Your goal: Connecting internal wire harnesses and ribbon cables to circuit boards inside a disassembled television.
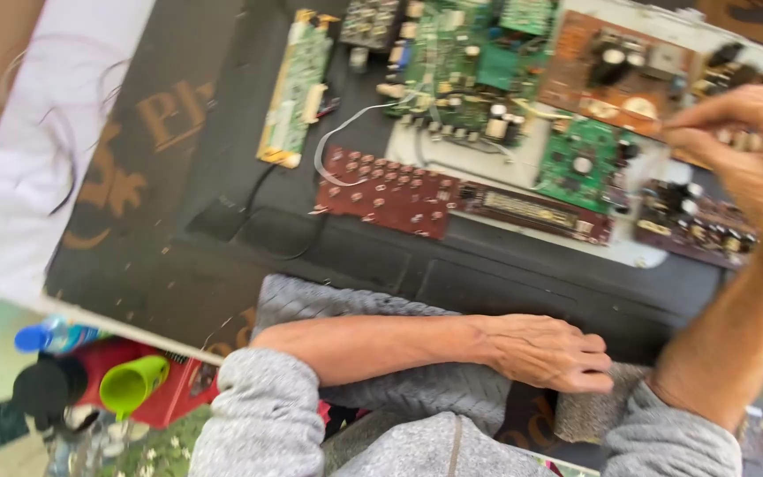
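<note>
My left hand (pixel 545 352) lies flat, palm down, on a grey knitted cloth (pixel 355 305) at the near edge of the dark work surface (pixel 222 177); it holds nothing. My right hand (pixel 744 146) is raised at the right, its fingertips pinched together over a brown circuit board (pixel 615 71) and a small green board (pixel 580 159). Blur hides whether anything is between the fingers. A dark red board with rows of round button contacts (pixel 381 190) lies in front of them, nearest my left hand.
A narrow green board (pixel 293 88), a large green board (pixel 470 62) and a dark board (pixel 695 221) lie on the surface. White sheet (pixel 37 159) at the left. Below it stand a green cup (pixel 130 384), a red box (pixel 169 402) and a blue-capped bottle (pixel 35 337).
</note>
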